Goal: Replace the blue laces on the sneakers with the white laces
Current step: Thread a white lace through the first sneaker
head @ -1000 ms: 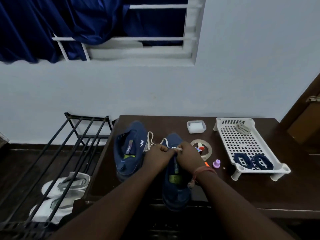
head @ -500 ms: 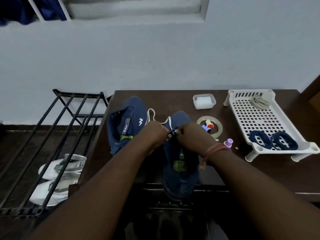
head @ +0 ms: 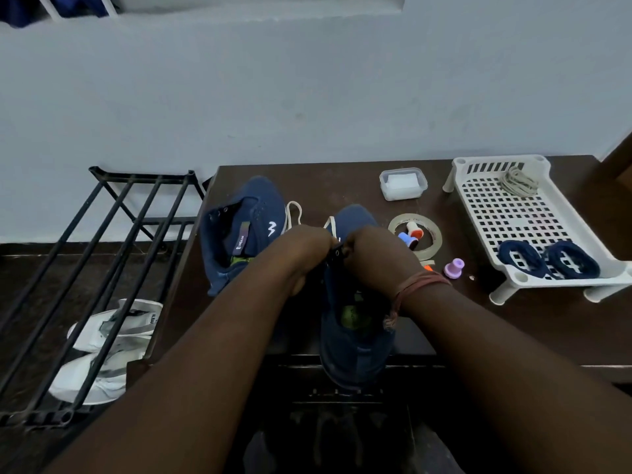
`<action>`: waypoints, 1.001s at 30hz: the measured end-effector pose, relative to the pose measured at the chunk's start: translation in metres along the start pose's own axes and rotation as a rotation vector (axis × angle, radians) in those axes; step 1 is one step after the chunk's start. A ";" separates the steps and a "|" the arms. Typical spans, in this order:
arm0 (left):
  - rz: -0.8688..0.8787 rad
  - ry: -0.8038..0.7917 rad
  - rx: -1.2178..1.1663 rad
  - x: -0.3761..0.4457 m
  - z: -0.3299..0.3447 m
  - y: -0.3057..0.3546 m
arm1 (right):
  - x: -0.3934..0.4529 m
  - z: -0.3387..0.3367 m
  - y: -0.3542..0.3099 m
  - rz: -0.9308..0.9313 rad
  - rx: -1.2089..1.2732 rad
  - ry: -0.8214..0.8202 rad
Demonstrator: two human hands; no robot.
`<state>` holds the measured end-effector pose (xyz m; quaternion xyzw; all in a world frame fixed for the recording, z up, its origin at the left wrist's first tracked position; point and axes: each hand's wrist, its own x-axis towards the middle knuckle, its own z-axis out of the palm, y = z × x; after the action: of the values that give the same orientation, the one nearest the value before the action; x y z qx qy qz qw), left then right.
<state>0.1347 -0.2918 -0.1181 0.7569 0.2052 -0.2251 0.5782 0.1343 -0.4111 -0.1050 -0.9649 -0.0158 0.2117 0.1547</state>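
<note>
Both hands stay at frame centre: left hand point(head: 302, 249) and right hand point(head: 374, 254) pinch the white lace point(head: 331, 223) at the near sneaker point(head: 355, 323) eyelets. Risk: slack lace slipping from 1 eyelet.

A dark wooden table point(head: 513, 323) bears a lidded clear plastic box point(head: 403, 183), a tape roll point(head: 433, 234) ringing small coloured caps and a purple stopper point(head: 454, 267), while a black metal rack point(head: 102, 268) stands over white sneakers point(head: 113, 340) at left
</note>
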 end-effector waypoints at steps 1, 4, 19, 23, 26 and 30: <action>0.002 -0.007 -0.013 -0.002 0.001 0.001 | 0.001 0.003 0.000 0.031 -0.011 -0.007; 0.065 -0.013 -0.046 -0.003 0.001 -0.007 | 0.001 0.006 -0.005 0.049 0.005 -0.013; 0.509 0.357 0.675 -0.001 -0.005 0.009 | -0.021 -0.020 -0.003 -0.060 0.171 0.152; 0.279 0.242 -0.318 -0.009 -0.035 0.044 | -0.028 -0.031 0.007 -0.057 0.085 0.212; 0.188 0.110 -0.878 -0.020 -0.062 0.053 | -0.033 -0.035 0.009 0.003 0.047 -0.015; 0.207 0.198 -0.087 -0.029 -0.072 0.052 | -0.032 -0.034 0.003 0.001 -0.125 -0.119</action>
<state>0.1478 -0.2364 -0.0441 0.7668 0.1915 -0.0795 0.6075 0.1191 -0.4273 -0.0640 -0.9584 -0.0379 0.2672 0.0928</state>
